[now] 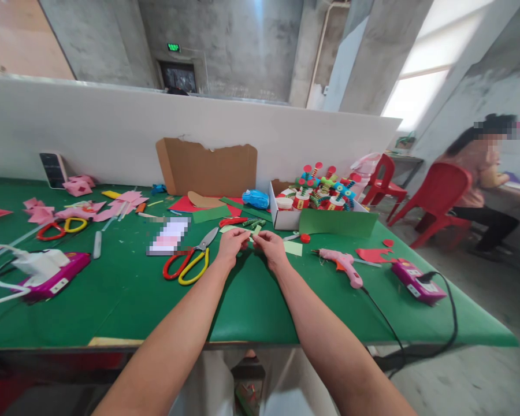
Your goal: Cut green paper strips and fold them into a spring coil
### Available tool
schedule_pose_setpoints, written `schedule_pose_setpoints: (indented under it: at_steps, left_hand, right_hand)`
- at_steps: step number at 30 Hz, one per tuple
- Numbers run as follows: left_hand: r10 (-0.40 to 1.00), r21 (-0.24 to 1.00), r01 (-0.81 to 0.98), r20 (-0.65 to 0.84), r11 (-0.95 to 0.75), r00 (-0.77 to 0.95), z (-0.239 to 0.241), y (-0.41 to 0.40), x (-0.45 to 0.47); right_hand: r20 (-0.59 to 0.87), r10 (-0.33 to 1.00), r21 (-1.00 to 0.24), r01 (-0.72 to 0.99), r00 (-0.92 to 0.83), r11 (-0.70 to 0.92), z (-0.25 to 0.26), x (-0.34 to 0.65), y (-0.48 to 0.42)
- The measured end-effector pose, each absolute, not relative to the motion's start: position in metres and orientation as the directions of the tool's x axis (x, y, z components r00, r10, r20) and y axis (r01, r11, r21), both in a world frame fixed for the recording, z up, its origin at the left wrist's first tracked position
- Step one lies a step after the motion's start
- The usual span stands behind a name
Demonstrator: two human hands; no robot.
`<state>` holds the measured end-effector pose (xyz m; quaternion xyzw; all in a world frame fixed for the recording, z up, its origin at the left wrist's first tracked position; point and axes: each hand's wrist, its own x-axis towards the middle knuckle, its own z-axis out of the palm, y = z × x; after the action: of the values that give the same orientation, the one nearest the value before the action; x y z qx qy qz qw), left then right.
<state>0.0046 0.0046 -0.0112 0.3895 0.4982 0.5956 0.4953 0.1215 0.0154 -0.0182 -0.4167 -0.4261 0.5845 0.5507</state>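
Close together over the middle of the green table, my left hand point(233, 245) and my right hand point(270, 247) pinch a light green paper strip point(256, 230) between the fingertips. Part of the strip is hidden by the fingers. Left of my left hand lies a pair of scissors point(195, 254) with red and yellow handles, blades pointing toward the hand. Dark green folded paper springs point(254, 222) rest just beyond the fingers. A pale green paper piece point(293, 248) lies right of my right hand.
At right are a pink glue gun point(341, 263) and a purple power strip point(418, 281). A white box point(286, 218) of paper figures stands behind. A phone point(169, 236) and another power strip point(58, 278) are at left. A person point(476, 167) sits far right.
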Motion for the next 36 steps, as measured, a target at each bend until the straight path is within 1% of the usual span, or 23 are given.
schedule_pose_setpoints:
  at_steps: [7,12,15,17,20,23,28,32,36]
  left_hand:
    - [0.973,0.982,-0.188,-0.007,-0.037,-0.23,-0.01,0.004,0.004]
    - [0.946,0.973,-0.22,0.0,-0.076,-0.324,-0.011,0.008,-0.003]
    - [0.932,0.965,-0.248,-0.014,-0.082,-0.361,-0.011,0.009,-0.006]
    - [0.943,0.969,-0.241,-0.031,-0.052,-0.33,-0.011,0.007,-0.004]
    - [0.975,0.981,-0.192,-0.04,-0.003,-0.22,-0.011,0.004,0.001]
    - [0.989,0.99,-0.143,-0.025,0.004,-0.145,-0.012,0.002,0.006]
    - [0.991,0.995,-0.103,-0.006,-0.008,-0.136,-0.012,0.003,0.008]
    - [0.989,0.996,-0.083,0.015,-0.028,-0.145,-0.011,0.003,0.006]
    - [0.988,0.998,-0.055,0.035,-0.044,-0.152,-0.01,0.003,0.006]
  right_hand:
    - [-0.011,0.998,-0.958,-0.286,-0.067,-0.03,-0.016,0.121,0.014]
    - [-0.021,0.999,-0.958,-0.283,-0.046,-0.033,-0.018,0.123,0.015]
    - [-0.057,0.997,-0.94,-0.335,-0.046,-0.069,-0.019,0.124,0.015]
    - [-0.084,0.995,-0.917,-0.385,-0.062,-0.101,-0.018,0.125,0.015]
    - [-0.105,0.992,-0.884,-0.449,-0.074,-0.128,-0.017,0.125,0.015]
    - [-0.109,0.991,-0.876,-0.465,-0.073,-0.131,-0.017,0.124,0.015]
    - [-0.069,0.992,-0.889,-0.444,-0.105,-0.109,-0.018,0.124,0.014]
    - [-0.067,0.989,-0.9,-0.42,-0.135,-0.118,-0.018,0.124,0.013]
    - [-0.046,0.997,-0.935,-0.348,-0.059,-0.063,-0.016,0.125,0.014]
